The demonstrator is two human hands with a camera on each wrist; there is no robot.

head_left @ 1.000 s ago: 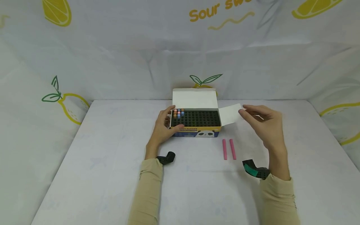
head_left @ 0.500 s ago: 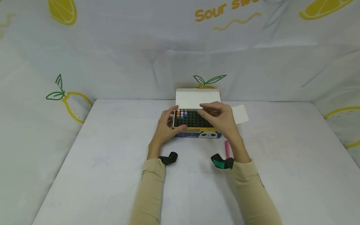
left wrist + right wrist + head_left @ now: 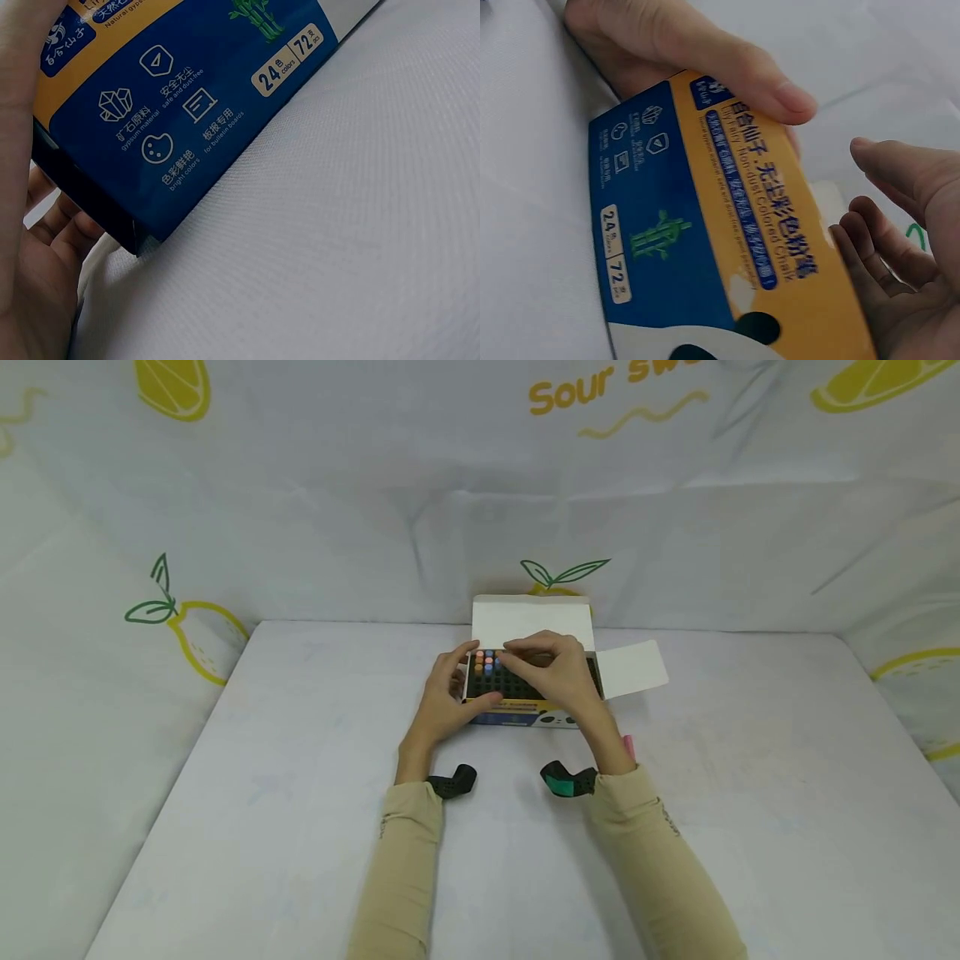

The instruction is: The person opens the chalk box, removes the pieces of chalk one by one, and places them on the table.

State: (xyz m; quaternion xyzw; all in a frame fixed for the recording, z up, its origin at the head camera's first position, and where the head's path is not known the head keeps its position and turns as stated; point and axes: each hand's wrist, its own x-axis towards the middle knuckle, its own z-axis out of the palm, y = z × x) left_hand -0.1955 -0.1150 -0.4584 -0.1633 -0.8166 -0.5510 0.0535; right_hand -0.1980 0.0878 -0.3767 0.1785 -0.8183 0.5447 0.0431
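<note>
A yellow and blue box of coloured chalk [image 3: 504, 717], with a panda on its front, stands at the middle back of the table. My left hand [image 3: 438, 703] grips its left end, thumb on the front edge and fingers behind. Several orange, pink and blue chalk sticks [image 3: 489, 661] poke from the black holed insert at the left. My right hand [image 3: 558, 672] is over the box, its thumb and fingertips beside these sticks. In the right wrist view, the right hand [image 3: 915, 217] shows bent fingers apart from the thumb, with no chalk visible between them.
The box's white lid [image 3: 528, 617] stands up at the back, and a white side flap [image 3: 633, 668] spreads out on the right. Part of a pink chalk stick [image 3: 628, 745] shows beside the right wrist. A lemon-print cloth [image 3: 360, 527] hangs behind the table.
My right hand has left the side flap and moved left over the box to the chalk sticks. The right forearm now covers most of the pink chalk. My left hand keeps its grip.
</note>
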